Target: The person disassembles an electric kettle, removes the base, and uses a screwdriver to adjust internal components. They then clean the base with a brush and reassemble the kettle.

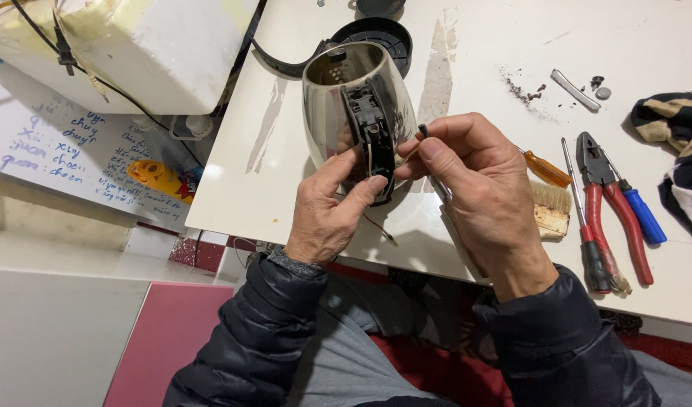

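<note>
A shiny steel electric kettle [327,105] lies on its side on the white table [474,45], its black handle frame [370,128] facing up with the cover off. My left hand [327,215] grips the lower end of that handle frame between thumb and fingers. My right hand [481,192] pinches a thin tool or wire end [423,130] beside the handle; a metal shaft runs under its fingers. Thin wires [377,226] trail out below the kettle. The kettle's black lid [383,34] hangs open behind it.
To the right lie red-handled pliers [613,203], a red-handled screwdriver [587,226], a blue-handled one [643,215], an orange-handled tool [548,169] and a small brush [551,209]. Debris and a metal strip [575,89] lie further back. A striped cloth [677,143] is at far right.
</note>
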